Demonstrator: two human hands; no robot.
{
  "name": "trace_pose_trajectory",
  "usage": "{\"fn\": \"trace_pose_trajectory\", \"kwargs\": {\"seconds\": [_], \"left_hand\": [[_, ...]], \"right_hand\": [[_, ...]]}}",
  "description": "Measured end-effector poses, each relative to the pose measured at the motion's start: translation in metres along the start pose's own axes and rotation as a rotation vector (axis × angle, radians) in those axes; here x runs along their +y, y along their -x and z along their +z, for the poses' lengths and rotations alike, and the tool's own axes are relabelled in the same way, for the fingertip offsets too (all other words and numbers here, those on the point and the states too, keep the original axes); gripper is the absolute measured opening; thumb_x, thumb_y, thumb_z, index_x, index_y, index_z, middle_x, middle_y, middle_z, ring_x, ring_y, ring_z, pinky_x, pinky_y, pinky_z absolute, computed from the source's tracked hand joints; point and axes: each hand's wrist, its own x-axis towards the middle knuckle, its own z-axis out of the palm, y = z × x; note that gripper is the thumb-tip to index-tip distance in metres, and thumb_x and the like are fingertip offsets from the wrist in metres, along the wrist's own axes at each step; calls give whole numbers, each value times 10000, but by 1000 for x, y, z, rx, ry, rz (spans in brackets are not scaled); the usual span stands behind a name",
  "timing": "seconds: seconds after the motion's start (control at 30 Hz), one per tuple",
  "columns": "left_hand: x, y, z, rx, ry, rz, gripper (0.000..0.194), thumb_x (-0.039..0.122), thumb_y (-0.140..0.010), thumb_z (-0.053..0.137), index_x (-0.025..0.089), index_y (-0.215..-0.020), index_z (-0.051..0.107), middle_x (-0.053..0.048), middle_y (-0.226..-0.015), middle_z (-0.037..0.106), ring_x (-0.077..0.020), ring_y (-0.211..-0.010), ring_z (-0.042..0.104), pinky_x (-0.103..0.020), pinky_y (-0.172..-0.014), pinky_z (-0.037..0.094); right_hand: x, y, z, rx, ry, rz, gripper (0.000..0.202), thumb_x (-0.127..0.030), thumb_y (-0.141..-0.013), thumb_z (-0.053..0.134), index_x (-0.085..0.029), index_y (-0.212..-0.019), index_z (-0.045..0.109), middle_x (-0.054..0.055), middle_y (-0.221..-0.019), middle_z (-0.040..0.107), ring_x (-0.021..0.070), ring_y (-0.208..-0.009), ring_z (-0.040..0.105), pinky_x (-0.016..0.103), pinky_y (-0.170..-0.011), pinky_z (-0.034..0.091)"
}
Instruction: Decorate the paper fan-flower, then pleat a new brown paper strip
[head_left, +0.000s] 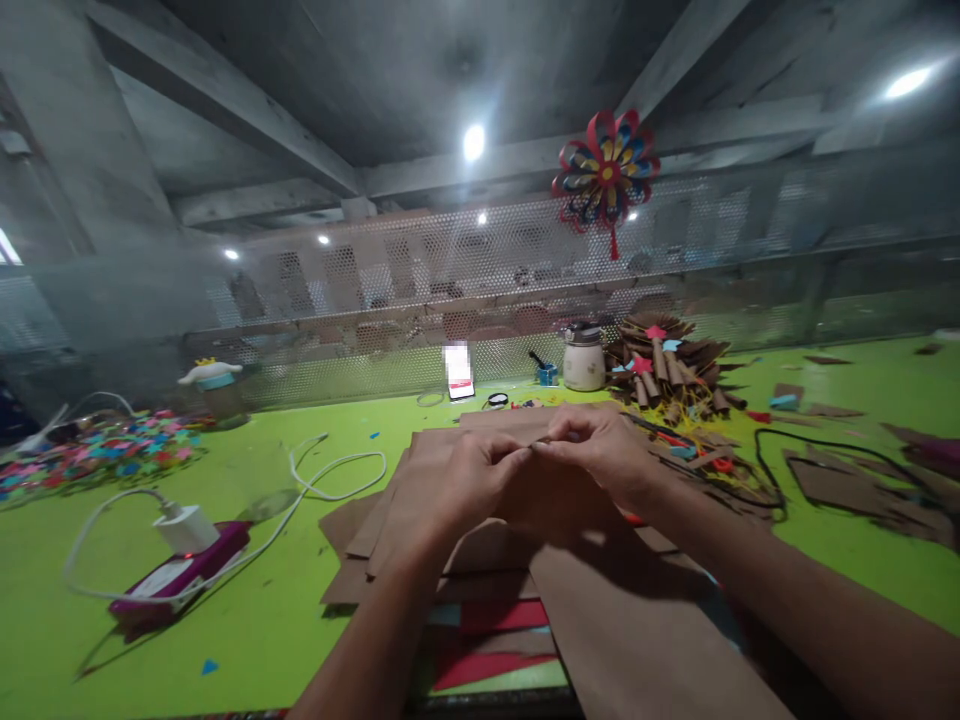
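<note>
Both hands meet over a stack of brown paper sheets (397, 500) on the green table. My left hand (480, 475) is closed, its thumb and finger pinching the upper edge of a brown sheet (622, 620). Close beside it, my right hand (600, 450) pinches the same edge, fingertips nearly touching the left ones. This sheet runs down toward the front edge of the view, with a shadow across it. Under the stack, red paper strips (502, 616) stick out at the front.
A purple power strip (180, 575) with a white charger and cable lies at left, near colourful paper stars (112, 450). Behind the hands stand a phone (458, 370) and a cream bottle (583, 358). Rolled brown paper pieces (667, 370), scraps and a black cord (780, 440) lie right.
</note>
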Motion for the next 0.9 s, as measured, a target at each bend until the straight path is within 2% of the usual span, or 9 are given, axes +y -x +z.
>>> {"fn": "trace_pose_trajectory", "kwargs": {"seconds": [0.13, 0.3, 0.4, 0.5, 0.6, 0.7, 0.9], "left_hand": [[-1, 0, 0, -12, 27, -39, 240, 277, -770, 527, 139, -658, 689, -1, -567, 591, -113, -568, 475, -187, -487, 321], [-1, 1, 1, 1, -32, -4, 242, 242, -788, 527, 126, -688, 714, -23, -588, 624, -116, -588, 501, -202, -514, 322], [-2, 1, 1, -4, -35, 10, 228, 213, -791, 525, 131, -755, 734, -39, -662, 675, -128, -634, 536, -208, -537, 335], [-2, 1, 2, -26, -14, 12, 229, 217, -790, 523, 147, -798, 741, -44, -717, 703, -138, -651, 557, -212, -541, 347], [-4, 1, 3, -57, 21, 47, 244, 251, -797, 516, 175, -846, 743, -38, -760, 716, -152, -682, 579, -213, -553, 368], [-9, -1, 3, -71, 12, 92, 258, 285, -797, 513, 186, -861, 742, -29, -730, 710, -151, -666, 575, -211, -546, 367], [-28, -4, 2, -113, 38, 77, 287, 379, -781, 524, 191, -817, 738, -20, -696, 681, -140, -666, 555, -206, -561, 377]], "right_hand": [[4, -1, 0, -22, 8, 6, 310, -387, -593, 705, -166, -524, 499, -39, -552, 471, 99, -558, 418, 240, -544, 341], [9, -5, -7, -83, 75, 69, 291, -386, -628, 694, -156, -608, 518, -40, -591, 477, 90, -563, 427, 229, -536, 340], [9, -8, -12, -147, 103, 58, 264, -336, -632, 707, -149, -745, 558, -15, -690, 528, 106, -640, 483, 233, -580, 377], [8, -9, -15, -186, 99, 20, 354, -288, -621, 724, -144, -912, 583, 27, -815, 582, 134, -750, 532, 246, -645, 412], [7, -8, -14, -245, 108, 55, 254, -329, -661, 691, -128, -801, 623, 28, -738, 597, 123, -686, 527, 245, -617, 401], [7, -7, -14, -272, 71, 96, 273, -398, -681, 666, -127, -661, 636, 11, -621, 588, 104, -595, 498, 239, -568, 376], [5, -6, -15, -272, 70, 94, 295, -418, -655, 693, -124, -684, 685, 13, -619, 614, 99, -585, 500, 232, -565, 376]]}}
